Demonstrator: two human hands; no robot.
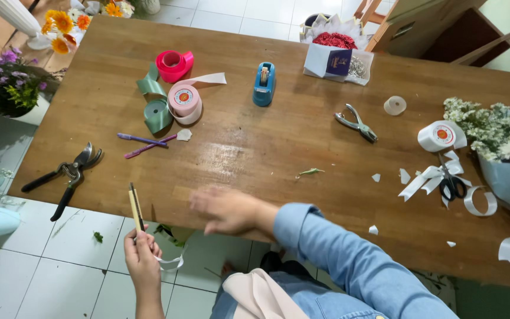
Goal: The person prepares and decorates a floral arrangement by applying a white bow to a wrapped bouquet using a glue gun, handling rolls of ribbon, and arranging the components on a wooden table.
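My left hand below the table edge, fingers pinching a thin yellow stick upright, white ribbon curling beneath, my right hand blurred over the wood, fingers loosely spread, pruning shears nearby.

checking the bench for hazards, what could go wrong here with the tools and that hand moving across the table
The pruning shears lie with handles past the table edge; a knock could drop them to the tiled floor. The right hand is blurred in motion and might sweep scraps off. The left hand holds a thin stick upright off the table, which could poke someone leaning in.
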